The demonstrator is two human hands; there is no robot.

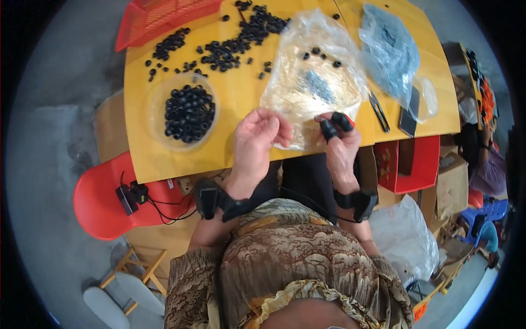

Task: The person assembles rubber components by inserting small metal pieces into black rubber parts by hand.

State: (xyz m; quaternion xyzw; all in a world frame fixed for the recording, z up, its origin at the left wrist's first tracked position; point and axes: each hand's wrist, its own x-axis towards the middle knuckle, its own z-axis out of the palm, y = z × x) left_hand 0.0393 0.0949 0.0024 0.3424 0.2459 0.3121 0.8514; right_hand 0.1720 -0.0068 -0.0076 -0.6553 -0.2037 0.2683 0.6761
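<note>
Over the near edge of a clear plastic bag (pixel 279 101), my two hands are held a short way apart. The fingers of my left hand (pixel 256 140) are curled against the thumb; whatever they may hold is hidden. Black covers (pixel 335 127) sit on fingertips of my right hand (pixel 343 151), which are pinched together, and any small part between them is too small to name. A heap of tiny grey metal pieces (pixel 316 86) shows on the bag, with several small black round parts (pixel 337 64) beyond it.
A round clear tub (pixel 155 123) of black parts stands left, with loose black parts (pixel 222 55) scattered behind it. A red basket (pixel 164 22) is far left. Right are a bluish bag (pixel 389 55), dark tweezers (pixel 378 112) and a phone (pixel 409 112). A red chair (pixel 101 194) stands beside the table.
</note>
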